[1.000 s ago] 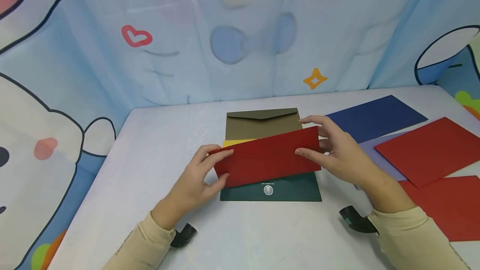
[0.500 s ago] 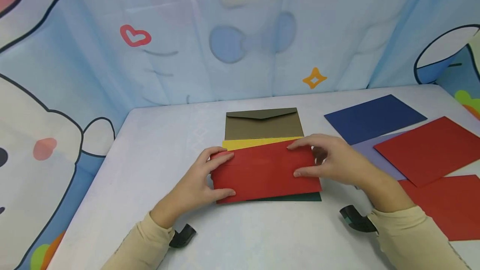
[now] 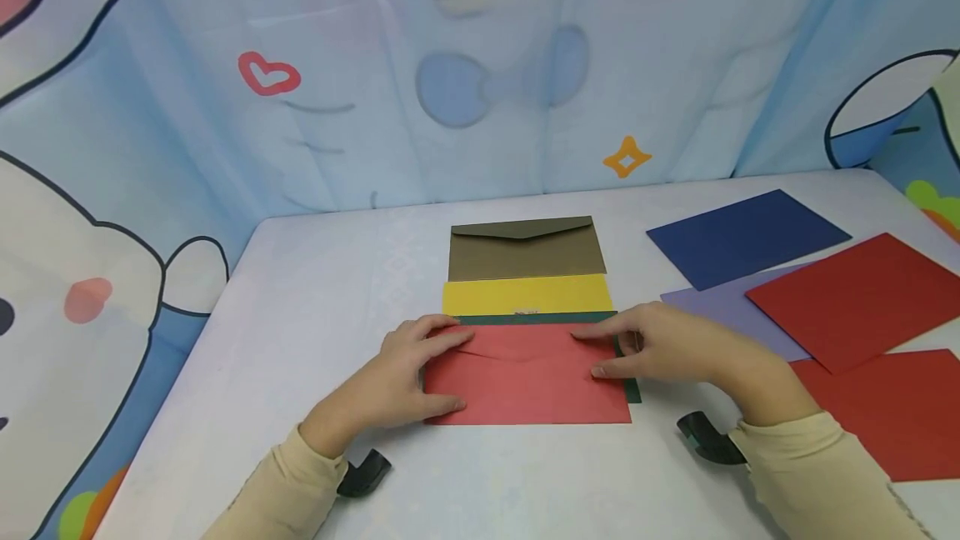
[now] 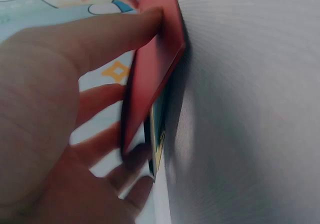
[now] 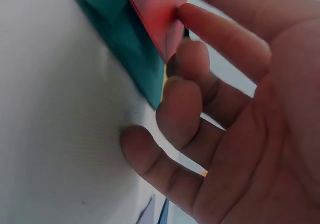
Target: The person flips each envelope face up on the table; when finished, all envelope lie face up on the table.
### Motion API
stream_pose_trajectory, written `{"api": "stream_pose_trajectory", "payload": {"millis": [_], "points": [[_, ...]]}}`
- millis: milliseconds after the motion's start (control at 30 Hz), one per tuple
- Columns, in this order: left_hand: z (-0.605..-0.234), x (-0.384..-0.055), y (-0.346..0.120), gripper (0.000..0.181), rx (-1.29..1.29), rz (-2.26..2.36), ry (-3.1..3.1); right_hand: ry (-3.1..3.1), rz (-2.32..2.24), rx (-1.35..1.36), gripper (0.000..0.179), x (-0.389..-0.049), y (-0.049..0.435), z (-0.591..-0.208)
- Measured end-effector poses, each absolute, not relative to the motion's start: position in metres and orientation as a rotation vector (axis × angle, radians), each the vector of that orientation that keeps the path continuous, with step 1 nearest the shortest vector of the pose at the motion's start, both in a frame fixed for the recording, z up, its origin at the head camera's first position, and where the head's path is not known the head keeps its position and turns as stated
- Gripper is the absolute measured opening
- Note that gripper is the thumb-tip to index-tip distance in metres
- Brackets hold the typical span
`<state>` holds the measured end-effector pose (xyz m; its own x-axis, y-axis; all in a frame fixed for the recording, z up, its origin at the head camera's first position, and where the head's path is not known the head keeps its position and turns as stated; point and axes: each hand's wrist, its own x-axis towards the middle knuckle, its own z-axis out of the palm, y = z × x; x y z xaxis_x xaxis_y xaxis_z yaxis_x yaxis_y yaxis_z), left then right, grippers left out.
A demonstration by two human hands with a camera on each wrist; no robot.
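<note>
In the head view a red envelope lies over a dark green envelope, whose far strip and right edge show. Its flap line faces up. My left hand holds its left end, thumb on the face and fingertips at the far edge; the left wrist view has this red envelope between thumb and fingers, tilted. At the right end my right hand grips it with thumb and index finger on the face. The right wrist view shows the green envelope sticking out beneath, other fingers curled beside it.
Beyond the green one lie a yellow envelope and an olive envelope, overlapping in a column. On the right lie a navy envelope, a lilac envelope and two red envelopes, one upper and one lower. A patterned curtain hangs behind the table.
Both hands have brought the red envelope down and toward me, turning its flap side up and levelling it. More of the yellow envelope and the green one's far edge now show.
</note>
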<state>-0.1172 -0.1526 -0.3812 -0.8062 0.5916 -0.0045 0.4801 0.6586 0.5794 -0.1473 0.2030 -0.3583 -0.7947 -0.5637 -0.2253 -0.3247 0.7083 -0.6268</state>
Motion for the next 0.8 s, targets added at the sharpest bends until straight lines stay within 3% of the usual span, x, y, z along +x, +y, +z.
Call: {"api": "stream_pose_trajectory", "payload": {"millis": [367,567,800], "points": [[-0.381,-0.114,-0.155,0.065,0.874,0.606,2.688,2.582,-0.852,-0.635,0.046,-0.150,0.214,-0.360],[-0.381,-0.114,-0.155,0.066,0.872,0.611,2.686,2.892,-0.802,-0.405,0.046,-0.155,0.241,-0.349],[-0.382,-0.115,-0.156,0.066,0.873,0.624,2.681,3.034,-0.754,0.085,0.072,-0.158,0.282,-0.349]]}}
